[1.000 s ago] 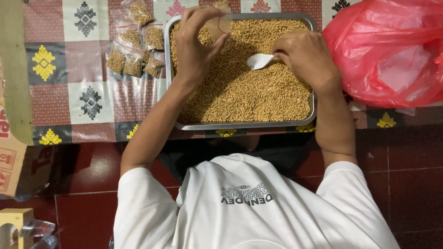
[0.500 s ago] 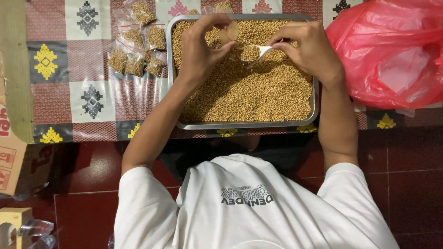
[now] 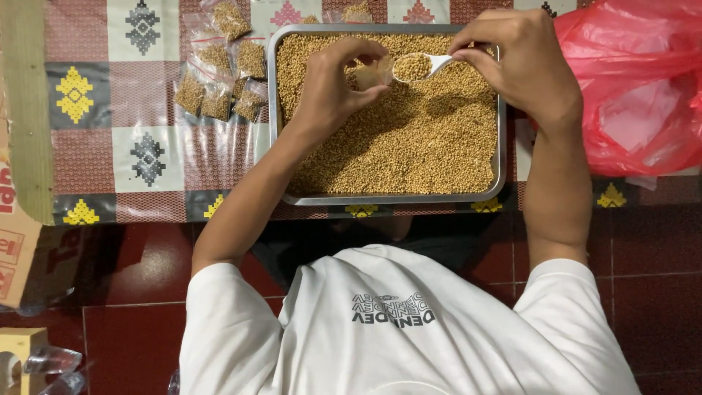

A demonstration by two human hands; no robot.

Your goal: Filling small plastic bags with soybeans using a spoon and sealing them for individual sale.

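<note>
Now a heaped spoon meets a small bag over the grain tray.

Pinched in the right hand (image 3: 523, 66), the small white plastic spoon (image 3: 418, 67), full of golden grain, sits just beside the left hand (image 3: 333, 84), whose fingers are closed on a small clear plastic bag (image 3: 369, 73). Both hover above the rectangular metal tray (image 3: 501, 146) of grain; filled packets (image 3: 219, 80) lie left, a red plastic bag (image 3: 636, 88) right.
</note>
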